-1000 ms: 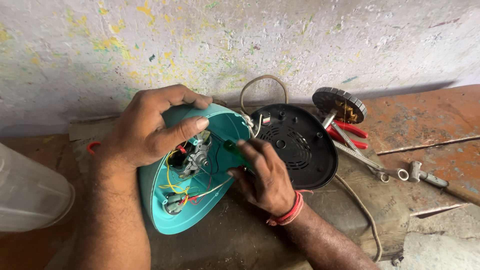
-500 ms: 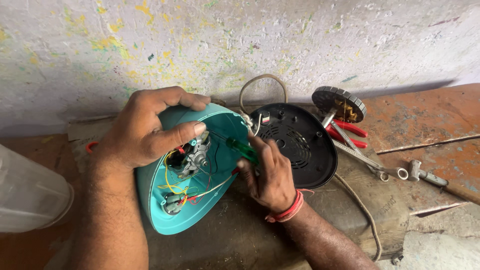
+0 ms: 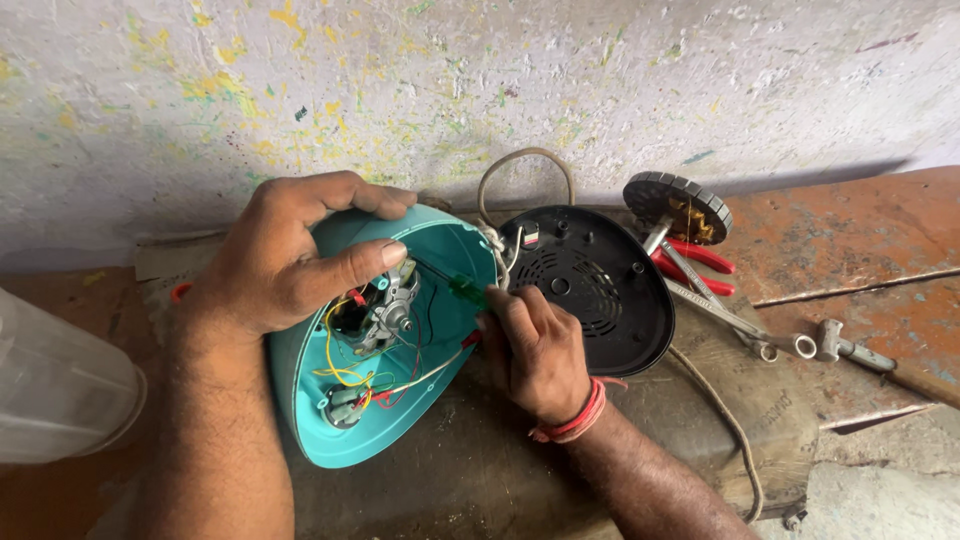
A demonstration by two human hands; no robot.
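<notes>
Teal appliance housing (image 3: pixel 400 420) lies open on the surface (image 3: pixel 860 240), steadied in the left hand (image 3: pixel 275 265) grip, thumb inside beside the motor (image 3: pixel 385 310); right hand (image 3: pixel 535 350) pinches a green part (image 3: pixel 466 291), apparently mid-wiring, needing fine fingertip control next.

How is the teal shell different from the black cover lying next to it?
The teal shell is tipped up on its edge, steadied by the left hand; the black cover lies flat and unheld. The teal shell holds a motor and coloured wires; the black cover holds no parts and has a slotted vent. The right hand works at the teal shell's rim. Both are rounded plastic parts.
</notes>
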